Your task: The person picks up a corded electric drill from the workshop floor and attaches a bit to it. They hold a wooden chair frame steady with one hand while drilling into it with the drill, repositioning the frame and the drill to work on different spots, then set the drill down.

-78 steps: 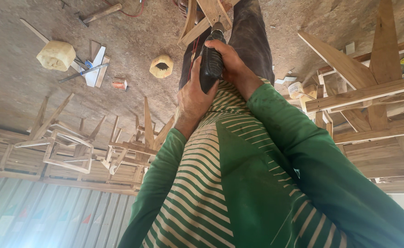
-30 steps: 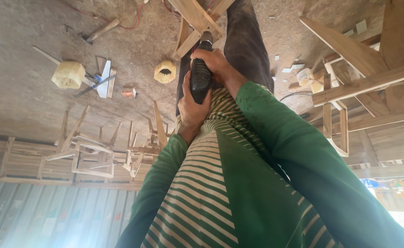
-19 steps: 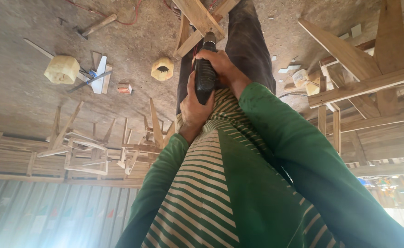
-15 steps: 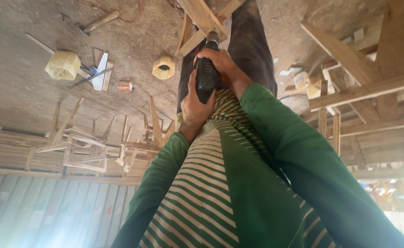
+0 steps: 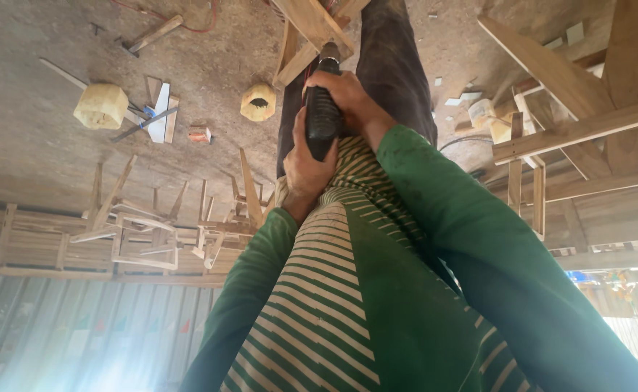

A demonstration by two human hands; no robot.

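Barely anything moved: both hands still clamp the black power tool (image 5: 323, 109), left hand (image 5: 309, 163) low, right hand (image 5: 344, 98) high, steadying its tip against the wooden frame (image 5: 312, 29).

Two pale foam blocks (image 5: 101, 106) (image 5: 258, 101), stacked wooden frames (image 5: 145, 239), dusty concrete floor (image 5: 36, 156)
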